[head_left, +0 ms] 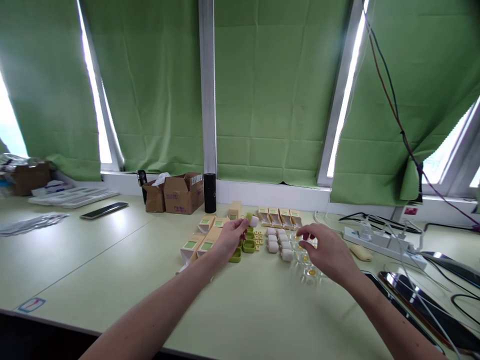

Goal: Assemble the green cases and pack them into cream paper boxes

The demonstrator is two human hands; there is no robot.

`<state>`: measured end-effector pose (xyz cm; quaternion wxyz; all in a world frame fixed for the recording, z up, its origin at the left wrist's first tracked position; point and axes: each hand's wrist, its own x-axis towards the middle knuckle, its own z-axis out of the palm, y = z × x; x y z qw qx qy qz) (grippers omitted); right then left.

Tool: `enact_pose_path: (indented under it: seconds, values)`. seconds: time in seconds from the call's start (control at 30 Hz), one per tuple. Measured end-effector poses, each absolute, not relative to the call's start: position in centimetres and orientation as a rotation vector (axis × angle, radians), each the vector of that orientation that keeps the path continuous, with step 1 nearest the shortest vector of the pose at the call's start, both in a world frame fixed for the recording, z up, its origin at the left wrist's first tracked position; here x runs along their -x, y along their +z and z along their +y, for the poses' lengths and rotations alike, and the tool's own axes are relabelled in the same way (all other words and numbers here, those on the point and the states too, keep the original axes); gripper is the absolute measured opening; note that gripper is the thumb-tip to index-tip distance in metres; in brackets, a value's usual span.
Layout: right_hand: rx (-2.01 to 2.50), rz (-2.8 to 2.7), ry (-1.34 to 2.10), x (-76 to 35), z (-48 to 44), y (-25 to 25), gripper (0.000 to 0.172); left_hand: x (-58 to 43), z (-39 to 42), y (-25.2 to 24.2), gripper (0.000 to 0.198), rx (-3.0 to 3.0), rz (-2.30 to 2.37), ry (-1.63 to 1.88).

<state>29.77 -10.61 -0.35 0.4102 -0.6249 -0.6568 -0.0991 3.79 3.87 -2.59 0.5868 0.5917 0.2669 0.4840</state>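
Observation:
My left hand (233, 235) pinches a small white and green earbud-style case (253, 220) just above a group of green cases (246, 246) on the pale green table (112, 260). My right hand (325, 250) hovers with fingers curled over small clear plastic pieces with yellow centres (310, 272); whether it grips one is unclear. Between the hands lie several white cases (279, 244) in rows. Tan cardboard boxes with green labels (202, 240) lie to the left, and a row of open tan boxes (280, 217) stands behind.
Two brown cartons (176, 193) and a black cylinder (209, 193) stand by the window ledge. A white power strip (382, 245) with cables lies right, dark flat devices (420, 295) beyond my right forearm. A phone (104, 210) and papers (30, 222) lie left.

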Motion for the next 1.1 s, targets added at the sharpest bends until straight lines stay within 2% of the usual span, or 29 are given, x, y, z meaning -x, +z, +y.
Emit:
enact_pose_path:
  seconds: [0.2,0.3,0.4,0.5,0.6,0.7,0.9,1.1]
  values:
    - [1.678,-1.977,-0.761,-32.3,-12.3,-5.0,0.016,-4.0,4.4,-3.2,0.062,-1.343,0.634,1.159]
    - [1.674,-1.979,-0.782,-32.0,-12.7,-5.6,0.021,-4.0,4.2,-3.3,0.062,-1.338,0.631,1.156]
    - [1.601,-1.906,-0.482,-30.7,-12.8,-4.3,0.020,-4.0,4.3,-3.3,0.060,-1.313,0.622,1.174]
    - [1.432,-1.755,0.154,-28.6,-12.0,-2.0,0.006,-4.0,4.5,-3.4,0.058,-1.279,0.610,1.208]
    - [1.098,-1.487,0.859,-26.2,-9.9,0.2,0.024,-3.9,4.7,-3.3,0.059,-1.256,0.609,1.250]
    - [0.746,-1.244,1.227,-24.4,-7.5,1.0,0.032,-3.8,4.6,-3.0,0.063,-1.225,0.635,1.287]
    - [0.499,-0.887,1.360,-23.7,-4.9,-2.0,0.041,-3.7,4.5,-2.9,0.064,-1.222,0.664,1.331]
    - [0.558,-0.895,1.380,-24.2,-5.3,-3.8,0.035,-3.7,4.5,-3.2,0.060,-1.268,0.651,1.308]
